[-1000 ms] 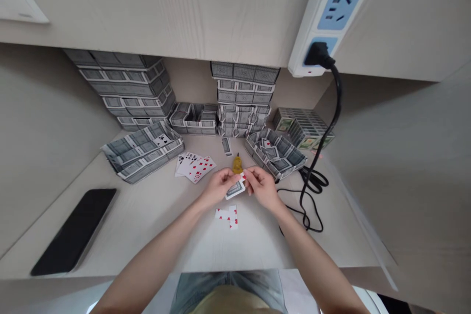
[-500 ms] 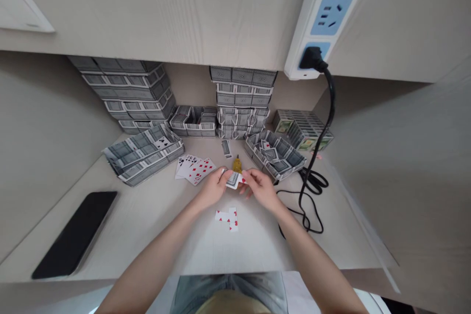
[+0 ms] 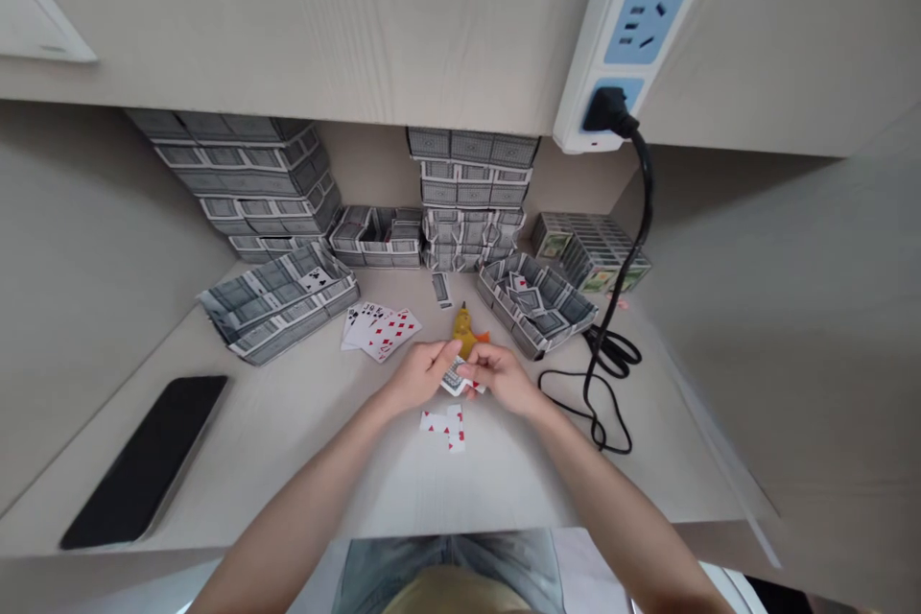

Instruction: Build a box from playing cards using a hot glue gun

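L hand: left hand palm inward, thumb along top of card, pinched on its left end.
R hand: right hand curled, thumb & index pinched on card's right end; red-pip bit shows under fingers, can't tell if separate pc.
Arms: both reach in from near edge, hands nearly meeting mid-desk.
Card: patterned back up, between hands, just above desk.
Glue gun: yellow glue gun, orange trigger, just far of hands.
Cut pcs: red-pip pcs flat on desk, near side of hands.
L box: open box made of cards, black-pip card inside.
R box: open tray, loose cards & bits inside, one w/ red pip.
Far box: small bin btwn left stack & mid stack; contents unclear.
Writing: fan, left of hands, reads J, Q, K; red diamonds on top card.
Far R: block w/ green panels, print too small.
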The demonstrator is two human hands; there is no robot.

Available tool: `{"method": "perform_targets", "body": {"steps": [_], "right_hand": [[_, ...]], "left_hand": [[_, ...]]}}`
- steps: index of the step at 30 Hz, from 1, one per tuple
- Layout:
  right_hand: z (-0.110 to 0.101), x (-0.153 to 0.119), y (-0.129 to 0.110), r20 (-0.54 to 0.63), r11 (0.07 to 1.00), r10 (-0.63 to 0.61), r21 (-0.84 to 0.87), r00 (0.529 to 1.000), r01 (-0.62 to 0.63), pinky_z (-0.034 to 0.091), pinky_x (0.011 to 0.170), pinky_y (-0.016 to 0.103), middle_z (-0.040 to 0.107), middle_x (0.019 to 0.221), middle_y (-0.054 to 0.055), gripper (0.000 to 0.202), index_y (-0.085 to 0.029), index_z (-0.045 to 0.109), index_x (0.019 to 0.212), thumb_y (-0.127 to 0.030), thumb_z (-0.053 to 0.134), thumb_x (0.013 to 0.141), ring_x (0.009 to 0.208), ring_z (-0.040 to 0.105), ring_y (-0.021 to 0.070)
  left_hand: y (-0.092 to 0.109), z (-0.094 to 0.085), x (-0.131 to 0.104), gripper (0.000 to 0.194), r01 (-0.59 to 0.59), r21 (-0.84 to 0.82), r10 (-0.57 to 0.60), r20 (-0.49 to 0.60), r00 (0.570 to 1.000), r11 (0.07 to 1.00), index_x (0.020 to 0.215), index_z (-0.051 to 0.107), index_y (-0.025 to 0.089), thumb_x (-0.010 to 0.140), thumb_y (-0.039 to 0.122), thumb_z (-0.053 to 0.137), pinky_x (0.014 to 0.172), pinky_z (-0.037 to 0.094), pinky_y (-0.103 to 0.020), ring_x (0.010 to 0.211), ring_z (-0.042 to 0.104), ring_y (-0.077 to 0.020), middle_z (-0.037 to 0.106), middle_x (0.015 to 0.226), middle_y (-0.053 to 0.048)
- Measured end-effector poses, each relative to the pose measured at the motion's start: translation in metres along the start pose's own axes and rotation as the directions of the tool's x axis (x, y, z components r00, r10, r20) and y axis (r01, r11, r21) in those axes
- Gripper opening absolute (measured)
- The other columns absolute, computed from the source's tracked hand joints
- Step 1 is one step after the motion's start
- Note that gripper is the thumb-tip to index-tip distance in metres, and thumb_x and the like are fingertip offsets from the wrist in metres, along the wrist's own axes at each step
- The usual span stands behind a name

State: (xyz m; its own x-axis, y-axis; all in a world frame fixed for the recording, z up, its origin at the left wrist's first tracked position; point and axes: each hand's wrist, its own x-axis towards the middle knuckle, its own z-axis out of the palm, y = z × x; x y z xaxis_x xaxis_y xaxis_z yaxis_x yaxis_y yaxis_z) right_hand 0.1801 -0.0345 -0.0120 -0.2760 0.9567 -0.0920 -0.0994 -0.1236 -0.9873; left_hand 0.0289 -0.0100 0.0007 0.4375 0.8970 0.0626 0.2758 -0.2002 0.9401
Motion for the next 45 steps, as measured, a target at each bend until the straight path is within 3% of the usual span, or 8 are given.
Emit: {"method": "perform_targets", "body": {"steps": [12, 17, 21, 27, 32, 39, 42, 45], "right_hand": [[-0.003, -0.005, -0.015, -0.1, 0.992, -0.086, 0.081, 0.991, 0.094, 0.043, 0.043, 0.022, 0.058, 0.05, -0.004, 0.026, -0.018, 0.054, 0.067, -0.042, 0.063, 0.071, 0.039, 0.049, 0.0088], [-0.021, -0.005, -0.027, -0.417, 0.874, -0.154, 0.366, 0.896, 0.32, 0.049, 0.054, 0.02, 0.065, 0.094, -0.001, 0.021, -0.025, 0.057, 0.088, -0.031, 0.066, 0.069, 0.072, 0.061, 0.0113], [-0.024, -0.005, -0.032, -0.417, 0.855, -0.171, 0.388, 0.893, 0.344, 0.051, 0.067, 0.024, 0.049, 0.128, 0.0, 0.042, -0.03, 0.055, 0.108, -0.026, 0.066, 0.068, 0.099, 0.057, 0.0158], [-0.015, -0.004, -0.02, -0.323, 0.949, -0.049, 0.28, 0.945, 0.144, 0.05, 0.059, 0.024, 0.061, 0.103, 0.004, 0.031, -0.022, 0.061, 0.098, -0.029, 0.067, 0.068, 0.074, 0.061, 0.0131], [-0.008, -0.002, -0.012, -0.248, 0.988, -0.105, 0.088, 0.963, 0.13, 0.048, 0.057, 0.024, 0.062, 0.083, 0.003, 0.025, -0.019, 0.061, 0.091, -0.033, 0.064, 0.071, 0.065, 0.059, 0.0121], [-0.006, 0.003, 0.005, -0.188, 0.95, -0.217, -0.266, 0.958, 0.162, 0.049, 0.059, 0.027, 0.064, 0.083, 0.005, 0.026, -0.019, 0.061, 0.094, -0.035, 0.059, 0.074, 0.066, 0.058, 0.014], [-0.005, 0.002, 0.006, -0.155, 0.858, -0.36, -0.441, 0.92, 0.262, 0.051, 0.068, 0.03, 0.061, 0.102, 0.008, 0.036, -0.022, 0.057, 0.109, -0.032, 0.06, 0.074, 0.081, 0.06, 0.017], [-0.004, -0.001, 0.001, -0.108, 0.74, -0.475, -0.587, 0.873, 0.33, 0.049, 0.081, 0.035, 0.051, 0.121, 0.008, 0.055, -0.028, 0.045, 0.125, -0.032, 0.062, 0.073, 0.102, 0.054, 0.0215]], "left_hand": [[-0.013, -0.016, 0.012, 0.057, 0.055, -0.222, -0.068, -0.05, 0.996, 0.974, 0.057, 0.05, 0.016, 0.081, 0.061, 0.025, 0.043, 0.035, -0.023, 0.039, 0.045, -0.0102, 0.046, 0.041, 0.002], [-0.027, -0.045, 0.019, 0.034, 0.083, 0.402, 0.106, -0.426, 0.899, 0.912, 0.08, 0.06, 0.017, 0.081, 0.044, 0.041, 0.073, 0.042, -0.032, 0.077, 0.055, -0.0191, 0.058, 0.08, -0.007], [-0.038, -0.056, 0.016, 0.041, 0.248, 0.707, 0.099, -0.411, 0.906, 0.662, 0.105, 0.059, 0.019, 0.07, 0.04, 0.057, 0.085, 0.034, -0.04, 0.102, 0.044, -0.03, 0.053, 0.108, -0.011], [-0.043, -0.054, 0.016, 0.044, 0.339, 0.758, -0.024, -0.393, 0.919, 0.557, 0.11, 0.057, 0.021, 0.069, 0.039, 0.057, 0.081, 0.033, -0.044, 0.103, 0.041, -0.0335, 0.053, 0.108, -0.011], [-0.033, -0.05, 0.016, 0.047, 0.333, 0.726, 0.1, -0.482, 0.87, 0.602, 0.114, 0.054, 0.021, 0.069, 0.034, 0.058, 0.083, 0.034, -0.041, 0.102, 0.042, -0.0298, 0.048, 0.108, -0.011], [-0.021, -0.047, 0.017, 0.05, 0.166, 0.537, 0.23, -0.593, 0.772, 0.827, 0.113, 0.054, 0.017, 0.067, 0.036, 0.062, 0.091, 0.033, -0.041, 0.104, 0.043, -0.0268, 0.048, 0.109, -0.011], [-0.019, -0.047, 0.019, 0.049, 0.031, 0.129, 0.038, -0.501, 0.864, 0.991, 0.109, 0.056, 0.016, 0.067, 0.04, 0.063, 0.086, 0.039, -0.036, 0.096, 0.051, -0.0219, 0.054, 0.107, -0.01], [-0.014, -0.045, 0.018, 0.048, 0.019, -0.357, -0.118, -0.258, 0.959, 0.934, 0.11, 0.055, 0.017, 0.068, 0.039, 0.064, 0.081, 0.042, -0.03, 0.092, 0.055, -0.0184, 0.058, 0.108, -0.009]]}}
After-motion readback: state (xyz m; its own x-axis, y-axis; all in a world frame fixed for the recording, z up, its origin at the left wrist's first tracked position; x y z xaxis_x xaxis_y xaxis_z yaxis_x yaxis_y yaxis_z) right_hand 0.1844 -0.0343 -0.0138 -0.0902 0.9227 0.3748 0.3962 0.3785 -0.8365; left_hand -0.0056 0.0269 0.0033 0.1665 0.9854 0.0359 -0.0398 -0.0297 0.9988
